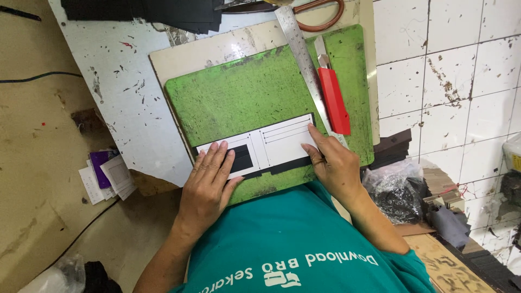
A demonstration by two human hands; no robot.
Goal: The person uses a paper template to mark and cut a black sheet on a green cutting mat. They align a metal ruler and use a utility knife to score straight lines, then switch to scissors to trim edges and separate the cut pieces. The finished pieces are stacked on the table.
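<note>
A white card template (pixel 271 144) with ruled lines and a rectangular cut-out lies on a black sheet (pixel 241 158) on the worn green cutting mat (pixel 244 92). My left hand (pixel 209 184) presses flat on the template's left end, fingers together. My right hand (pixel 331 160) rests on its right end, index finger stretched along the edge. Neither hand grips anything. Just beyond my right hand a red utility knife (pixel 332 97) lies on the mat, beside a steel ruler (pixel 304 59).
Orange-handled scissors (pixel 320 13) and a stack of black sheets (pixel 163 11) lie at the far edge of the white board (pixel 125 81). Paper scraps (pixel 106 176) sit at left. A plastic bag (pixel 396 190) and dark offcuts (pixel 450 217) lie on the tiled floor, right.
</note>
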